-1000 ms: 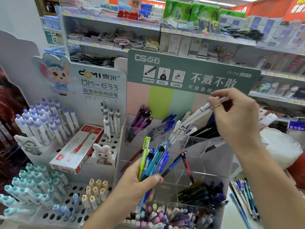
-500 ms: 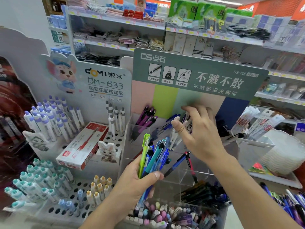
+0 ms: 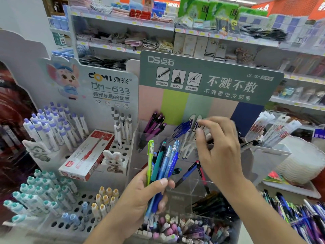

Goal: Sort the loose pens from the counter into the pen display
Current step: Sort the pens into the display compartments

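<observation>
Left hand (image 3: 140, 194) grips a bundle of light, stiff, slippery plastic pens (image 3: 162, 166) mid-barrel; right hand (image 3: 218, 148) hovers relaxed and empty just right of them.

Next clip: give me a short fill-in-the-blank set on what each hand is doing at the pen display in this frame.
1. The bundle of pens is gripped in the ____ hand.
2. The one pen in that bundle that is not blue or teal is ____.
3. The right hand is at the white pens in the clear display's back row, and it holds ____.
4. The long box lying on the white rack is mostly ____.

Missing words: left; green; nothing; red
</observation>
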